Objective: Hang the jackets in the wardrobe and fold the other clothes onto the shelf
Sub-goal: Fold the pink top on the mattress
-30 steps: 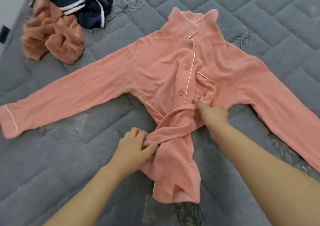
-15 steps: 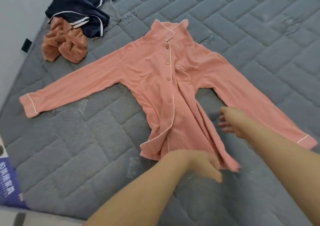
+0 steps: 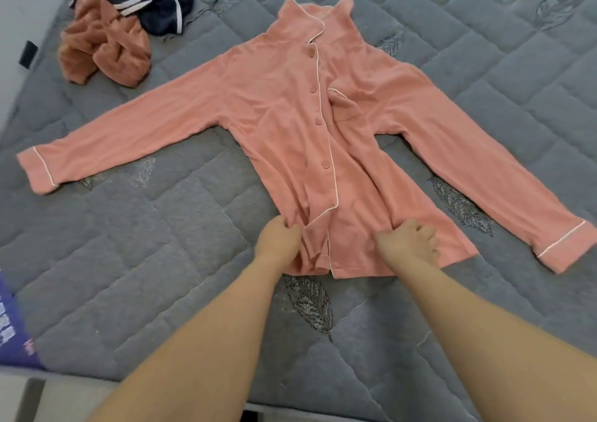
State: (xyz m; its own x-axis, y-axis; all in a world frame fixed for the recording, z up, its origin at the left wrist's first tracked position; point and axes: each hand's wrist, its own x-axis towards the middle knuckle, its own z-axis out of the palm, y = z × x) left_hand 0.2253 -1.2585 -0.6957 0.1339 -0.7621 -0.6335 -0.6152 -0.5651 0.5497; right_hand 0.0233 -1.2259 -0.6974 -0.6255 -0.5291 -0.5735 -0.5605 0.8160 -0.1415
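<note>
Pink pyjama top [image 3: 290, 124] lies face up, buttoned, near the middle of the bed [image 3: 484, 50]; collar toward the far edge, hem toward the near edge, both sleeves spread wide to either side. Left hand [image 3: 277, 240] is pinching the bunched hem at the lower left of the placket; right hand [image 3: 407, 239] is clenched on the hem further right — I judge both are tugging toward the near edge to draw the body flat before folding. Fabric around the chest pocket is rumpled; lower front has lengthwise creases. Toward the far left corner sit a crumpled pink garment [image 3: 103, 56] and a navy garment [image 3: 139, 4] touching it, neither yet folded; no wardrobe or shelf in view.
</note>
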